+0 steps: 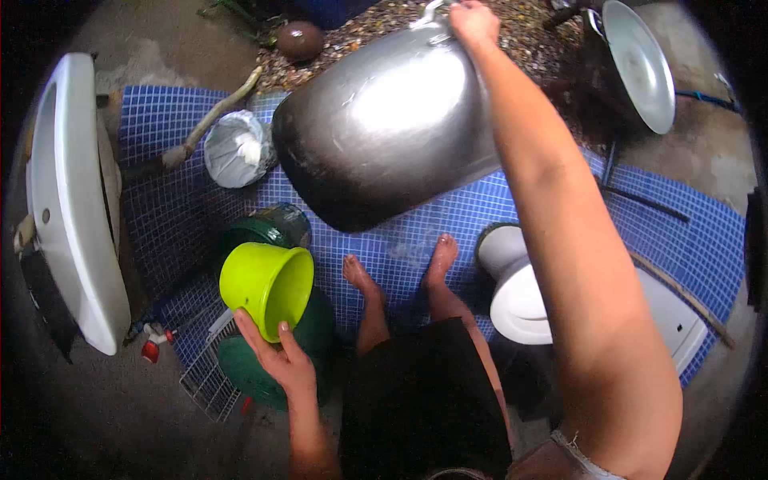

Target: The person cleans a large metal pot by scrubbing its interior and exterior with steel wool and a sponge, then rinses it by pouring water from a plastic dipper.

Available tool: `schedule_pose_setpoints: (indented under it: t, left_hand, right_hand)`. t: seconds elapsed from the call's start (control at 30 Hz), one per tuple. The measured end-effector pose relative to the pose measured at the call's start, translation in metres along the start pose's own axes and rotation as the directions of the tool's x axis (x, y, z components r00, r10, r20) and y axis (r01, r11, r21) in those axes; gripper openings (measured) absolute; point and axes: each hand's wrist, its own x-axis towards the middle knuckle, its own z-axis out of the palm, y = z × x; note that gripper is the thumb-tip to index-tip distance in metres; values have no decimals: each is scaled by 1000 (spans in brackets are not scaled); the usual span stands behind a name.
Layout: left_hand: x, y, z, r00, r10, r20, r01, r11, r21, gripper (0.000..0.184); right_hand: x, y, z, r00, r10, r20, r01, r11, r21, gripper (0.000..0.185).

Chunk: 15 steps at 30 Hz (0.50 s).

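Note:
A large metal cooking pot (pixel 400 120), shiny on its side and darkened near the base, hangs tilted in front of me. My right hand (pixel 477 27) is closed around its handle at the top; the pot's inside is hidden. Lower left, my left hand (pixel 278 360) grips the rim of a lime-green plastic tub (pixel 254 276), thumb at the opening and fingers outside. The tub is tipped on its side, mouth facing right. Beneath and behind it are a dark green bucket (pixel 280 226) and another green container (pixel 256 376).
A white sink (pixel 84 240) stands at left, a lined waste bin (pixel 228 164) beyond the bucket. At right are a toilet (pixel 520 308) and a metal basin (pixel 640 68). Pebbles (pixel 360 52) border the blue tiled floor (pixel 400 276). A wire rack (pixel 210 384) lies lower left.

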Motion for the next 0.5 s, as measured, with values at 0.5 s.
schedule_pose_setpoints:
  t: [0.5]
  left_hand:
    - [-11, -25, -5, 978, -186, -99, 163, 965, -204, 74]
  right_hand:
    - [30, -13, 26, 992, -111, 67, 117, 988, -97, 39]
